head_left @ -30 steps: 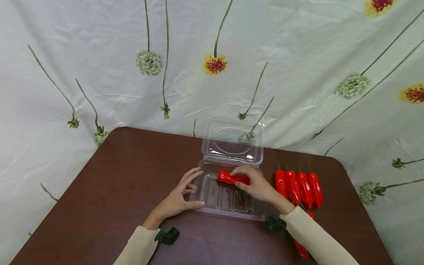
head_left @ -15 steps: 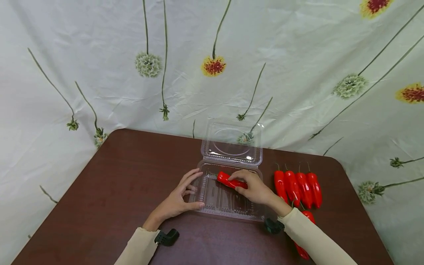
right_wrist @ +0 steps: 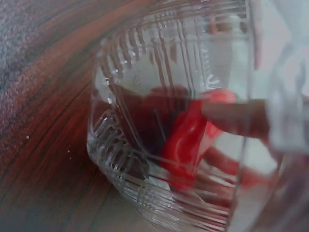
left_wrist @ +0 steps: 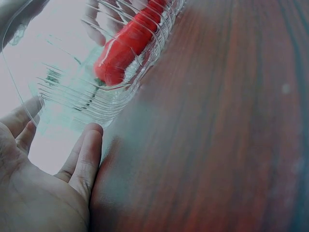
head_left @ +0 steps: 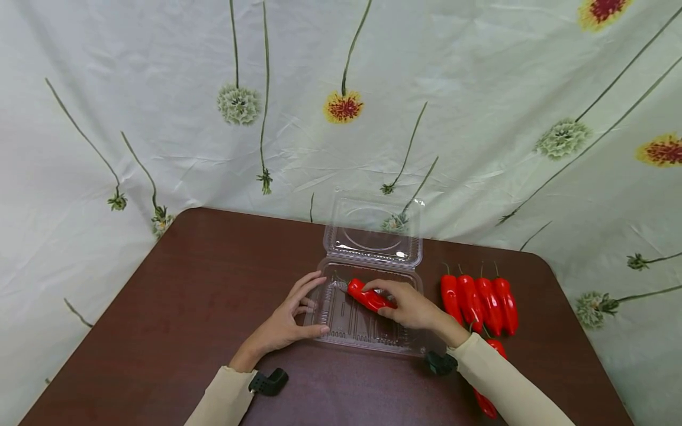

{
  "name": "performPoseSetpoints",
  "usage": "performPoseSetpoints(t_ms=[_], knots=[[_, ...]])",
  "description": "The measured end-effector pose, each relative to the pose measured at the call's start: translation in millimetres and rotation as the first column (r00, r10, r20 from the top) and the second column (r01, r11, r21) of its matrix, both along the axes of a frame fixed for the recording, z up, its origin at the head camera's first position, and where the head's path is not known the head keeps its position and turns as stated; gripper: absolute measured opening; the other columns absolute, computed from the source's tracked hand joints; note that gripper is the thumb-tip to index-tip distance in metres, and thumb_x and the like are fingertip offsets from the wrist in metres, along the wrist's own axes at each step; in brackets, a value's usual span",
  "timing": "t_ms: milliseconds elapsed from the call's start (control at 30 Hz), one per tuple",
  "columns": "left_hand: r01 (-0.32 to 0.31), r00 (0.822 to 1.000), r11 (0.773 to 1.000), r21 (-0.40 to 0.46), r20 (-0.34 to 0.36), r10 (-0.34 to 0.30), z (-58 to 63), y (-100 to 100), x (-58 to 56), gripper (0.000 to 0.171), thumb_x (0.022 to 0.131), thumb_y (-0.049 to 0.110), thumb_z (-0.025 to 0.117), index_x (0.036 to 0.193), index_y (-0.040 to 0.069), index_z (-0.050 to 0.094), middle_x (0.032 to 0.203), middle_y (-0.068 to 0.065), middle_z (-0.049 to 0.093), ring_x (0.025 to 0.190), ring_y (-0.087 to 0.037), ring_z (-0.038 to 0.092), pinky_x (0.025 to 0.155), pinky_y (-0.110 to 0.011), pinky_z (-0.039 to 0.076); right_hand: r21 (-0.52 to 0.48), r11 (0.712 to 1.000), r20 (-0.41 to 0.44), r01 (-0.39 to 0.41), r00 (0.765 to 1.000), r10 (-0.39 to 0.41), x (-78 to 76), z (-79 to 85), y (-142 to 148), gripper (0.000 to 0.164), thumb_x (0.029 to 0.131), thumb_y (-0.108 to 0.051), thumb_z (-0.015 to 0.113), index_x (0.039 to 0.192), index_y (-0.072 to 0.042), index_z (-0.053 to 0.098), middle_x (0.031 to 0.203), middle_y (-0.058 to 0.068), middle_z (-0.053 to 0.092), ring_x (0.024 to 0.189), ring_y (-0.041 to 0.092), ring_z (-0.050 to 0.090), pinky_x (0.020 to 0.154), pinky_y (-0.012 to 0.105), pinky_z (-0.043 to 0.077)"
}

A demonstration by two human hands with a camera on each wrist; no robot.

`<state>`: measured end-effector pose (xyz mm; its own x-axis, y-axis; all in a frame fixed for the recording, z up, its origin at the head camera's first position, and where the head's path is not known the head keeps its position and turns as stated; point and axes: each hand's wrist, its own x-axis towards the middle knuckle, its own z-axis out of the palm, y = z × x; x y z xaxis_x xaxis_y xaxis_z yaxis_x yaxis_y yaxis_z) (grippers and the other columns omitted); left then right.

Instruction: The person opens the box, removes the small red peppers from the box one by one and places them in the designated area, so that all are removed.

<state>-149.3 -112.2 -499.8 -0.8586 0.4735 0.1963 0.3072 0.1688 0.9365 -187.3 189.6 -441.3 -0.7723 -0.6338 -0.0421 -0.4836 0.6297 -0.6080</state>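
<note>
A red chili pepper [head_left: 362, 291] lies slanted inside the base of a clear plastic clamshell container [head_left: 341, 316], its stem pointing to the upper left. My right hand [head_left: 412, 305] pinches the pepper between thumb and fingers; in the right wrist view the pepper [right_wrist: 186, 140] shows through the clear wall. At the container's left side is my left hand [head_left: 285, 322], fingers spread and thumb near the front corner. In the left wrist view, the fingers of the left hand [left_wrist: 43, 188] sit by the container's end, and whether they press on it is hard to tell.
The container's clear lid [head_left: 373, 234] stands raised at the back, near the flowered cloth [head_left: 298, 118]. Several red peppers [head_left: 479, 302] lie in a row on the brown table [head_left: 213, 284] to the right. Nearer, another pepper [head_left: 485, 405] is partly hidden by the right sleeve.
The pepper in my right hand has turned from nearly level to slanted, its tip end swinging toward the front. The right hand has shifted slightly left and nearer; the left hand stays put.
</note>
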Motion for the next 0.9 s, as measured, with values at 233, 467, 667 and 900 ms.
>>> performPoseSetpoints(t_ms=[233, 467, 667, 900], knots=[[0.003, 1.0, 1.0, 0.004, 0.004, -0.003, 0.3, -0.5, 1.0, 0.087, 0.087, 0.018, 0.079, 0.158, 0.014, 0.03, 0.166, -0.001, 0.012, 0.11, -0.029, 0.049, 0.097, -0.035, 0.045, 0.063, 0.997, 0.048, -0.047, 0.998, 0.044, 0.4, 2.7, -0.8, 0.062, 0.087, -0.008, 0.076, 0.144, -0.021, 0.055, 0.136, 0.009, 0.061, 0.111, 0.026, 0.058, 0.093, 0.046, 0.051], [-0.003, 1.0, 1.0, -0.004, 0.005, 0.003, -0.2, 0.0, 0.4, 0.088, 0.086, 0.019, 0.08, 0.158, 0.016, 0.029, 0.166, 0.0, 0.012, 0.111, -0.027, 0.049, 0.097, -0.036, 0.045, 0.127, 0.991, 0.04, -0.041, 0.999, 0.036, 1.2, 2.2, -2.2, 0.058, 0.085, -0.014, 0.079, 0.138, -0.026, 0.06, 0.122, 0.008, 0.06, 0.101, 0.021, 0.056, 0.08, 0.037, 0.051], [0.001, 1.0, 1.0, -0.006, 0.007, -0.001, -0.9, 0.6, -0.1, 0.088, 0.086, 0.019, 0.08, 0.158, 0.016, 0.029, 0.166, 0.0, 0.011, 0.111, -0.026, 0.049, 0.098, -0.036, 0.045, 0.117, 0.993, 0.037, -0.032, 0.999, 0.028, 2.2, 2.1, -1.4, 0.056, 0.085, -0.012, 0.079, 0.136, -0.028, 0.061, 0.115, 0.006, 0.059, 0.097, 0.018, 0.054, 0.076, 0.033, 0.05], [-0.005, 1.0, 1.0, -0.011, 0.007, 0.005, 1.3, 0.6, 1.1, 0.089, 0.086, 0.02, 0.08, 0.158, 0.016, 0.029, 0.166, 0.0, 0.011, 0.111, -0.027, 0.049, 0.098, -0.035, 0.045, 0.027, 0.999, 0.046, -0.047, 0.998, 0.045, -1.6, 1.3, 0.1, 0.057, 0.085, -0.01, 0.077, 0.137, -0.026, 0.059, 0.114, 0.005, 0.057, 0.098, 0.018, 0.051, 0.077, 0.032, 0.05]])
